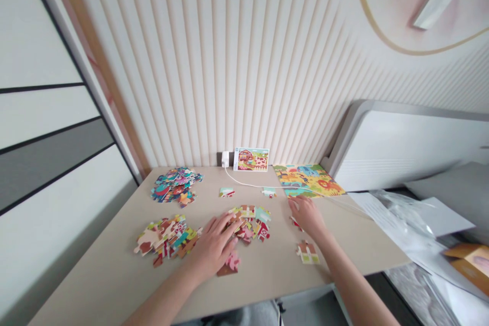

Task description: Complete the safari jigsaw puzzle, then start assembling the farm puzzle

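Observation:
My left hand (212, 247) lies with spread fingers on a heap of jigsaw pieces (248, 224), and a pink-and-brown piece (231, 265) sits just below its heel. My right hand (307, 216) rests on the table to the right, its fingertips beside a small red-and-white piece (296, 223). Below that hand lies a joined cluster of barn pieces (307, 252). Two more heaps (175, 186) (166, 238) lie to the left. Farther back are a colourful assembled jigsaw section (307, 181) and a farm picture card (251, 159).
The beige table (114, 275) stands against a ribbed wall panel (191, 86). A white cable (252, 184) runs from a plug (225, 159) across the back. Past the right edge lie a plastic bag (401, 219) and a cardboard box (469, 265).

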Tool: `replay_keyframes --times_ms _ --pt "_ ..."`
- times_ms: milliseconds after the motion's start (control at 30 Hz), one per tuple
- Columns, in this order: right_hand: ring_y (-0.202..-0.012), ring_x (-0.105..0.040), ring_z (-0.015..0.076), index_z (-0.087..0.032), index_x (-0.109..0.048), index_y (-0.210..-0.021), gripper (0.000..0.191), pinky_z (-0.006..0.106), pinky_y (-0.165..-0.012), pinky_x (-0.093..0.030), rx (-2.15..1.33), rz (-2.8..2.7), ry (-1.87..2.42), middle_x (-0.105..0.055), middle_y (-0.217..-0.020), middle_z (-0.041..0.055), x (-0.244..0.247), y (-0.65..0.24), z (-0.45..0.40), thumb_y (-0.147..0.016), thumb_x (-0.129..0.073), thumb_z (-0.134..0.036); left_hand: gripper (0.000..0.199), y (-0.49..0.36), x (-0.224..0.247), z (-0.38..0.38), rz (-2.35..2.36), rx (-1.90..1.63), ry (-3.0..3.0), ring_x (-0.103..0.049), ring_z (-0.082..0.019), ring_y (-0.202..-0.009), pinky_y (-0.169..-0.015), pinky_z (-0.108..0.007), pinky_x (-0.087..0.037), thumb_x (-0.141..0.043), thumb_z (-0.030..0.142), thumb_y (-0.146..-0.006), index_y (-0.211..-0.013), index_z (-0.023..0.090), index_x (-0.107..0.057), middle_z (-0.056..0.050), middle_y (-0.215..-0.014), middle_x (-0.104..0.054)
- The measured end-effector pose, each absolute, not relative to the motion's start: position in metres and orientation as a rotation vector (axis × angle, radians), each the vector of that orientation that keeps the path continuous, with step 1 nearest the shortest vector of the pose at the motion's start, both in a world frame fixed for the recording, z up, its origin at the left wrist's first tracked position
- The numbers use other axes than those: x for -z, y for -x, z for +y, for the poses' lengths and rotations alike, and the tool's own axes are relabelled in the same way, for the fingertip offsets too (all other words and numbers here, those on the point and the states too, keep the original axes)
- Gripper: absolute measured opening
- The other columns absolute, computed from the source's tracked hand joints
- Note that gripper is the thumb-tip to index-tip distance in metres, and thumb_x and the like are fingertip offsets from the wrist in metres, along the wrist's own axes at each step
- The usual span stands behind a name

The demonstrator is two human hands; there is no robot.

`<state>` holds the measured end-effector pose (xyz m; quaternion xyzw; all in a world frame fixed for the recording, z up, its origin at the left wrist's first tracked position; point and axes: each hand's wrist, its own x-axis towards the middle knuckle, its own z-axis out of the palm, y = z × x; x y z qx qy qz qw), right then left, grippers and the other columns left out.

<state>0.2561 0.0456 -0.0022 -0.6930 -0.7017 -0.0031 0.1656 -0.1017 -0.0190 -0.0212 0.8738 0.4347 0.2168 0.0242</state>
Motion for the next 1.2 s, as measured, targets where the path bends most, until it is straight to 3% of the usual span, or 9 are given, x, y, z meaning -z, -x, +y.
replay_keyframes --times_ms 100,267,833,1033,1200 --pt "-0.107 -0.068 0.0253 -0.02 -0.08 -0.105 0.039 0.036 -0.098 -0.048 0.013 -1.934 2.052 -0.075 -0.112 0.0133 0.002 -0.297 0.062 -0.103 -0.043 -0.036 0.05 0.102 0.025 -0.017 1.35 -0.698 -2.715 -0.044 -0.026 -0.145 -0.121 -0.049 -0.04 -0.045 0.03 -0.105 -0.155 0.036 -0.045 -0.003 -0.157 -0.047" --pt "-0.112 -0.065 0.0235 -0.022 -0.078 -0.116 0.033 0.032 -0.099 -0.045 0.024 -1.896 2.036 -0.071 -0.119 0.011 0.015 -0.321 0.072 -0.099 -0.052 -0.032 0.052 0.103 0.031 -0.016 1.338 -0.681 -2.732 -0.044 -0.027 -0.145 -0.12 -0.05 -0.041 -0.046 0.029 -0.105 -0.156 0.035 -0.043 -0.004 -0.158 -0.047" --pt "-0.115 -0.063 0.0237 -0.022 -0.078 -0.113 0.031 0.034 -0.104 -0.044 -0.041 -1.773 1.94 -0.069 -0.123 0.0106 0.029 -0.33 0.073 -0.095 -0.055 -0.032 0.053 0.101 0.031 -0.017 1.356 -0.684 -2.818 -0.043 -0.029 -0.147 -0.122 -0.054 -0.036 -0.045 0.031 -0.105 -0.157 0.032 -0.042 -0.007 -0.159 -0.046" --pt "-0.103 -0.067 0.0236 -0.018 -0.077 -0.109 0.041 0.035 -0.095 -0.05 -0.076 -1.719 1.877 -0.073 -0.116 0.0119 0.029 -0.341 0.068 -0.094 -0.045 -0.039 0.052 0.102 0.015 -0.029 1.39 -0.672 -2.889 -0.039 -0.032 -0.15 -0.125 -0.059 -0.027 -0.047 0.033 -0.104 -0.156 0.029 -0.044 -0.01 -0.16 -0.045" --pt "-0.087 -0.069 0.026 -0.016 -0.078 -0.102 0.045 0.038 -0.083 -0.053 -0.109 -1.686 1.845 -0.077 -0.099 0.0131 0.03 -0.345 0.069 -0.089 -0.046 -0.045 0.043 0.139 0.008 -0.053 1.482 -0.66 -2.948 -0.048 -0.028 -0.144 -0.127 -0.056 -0.027 -0.049 0.034 -0.104 -0.147 0.029 -0.055 -0.006 -0.156 -0.052"
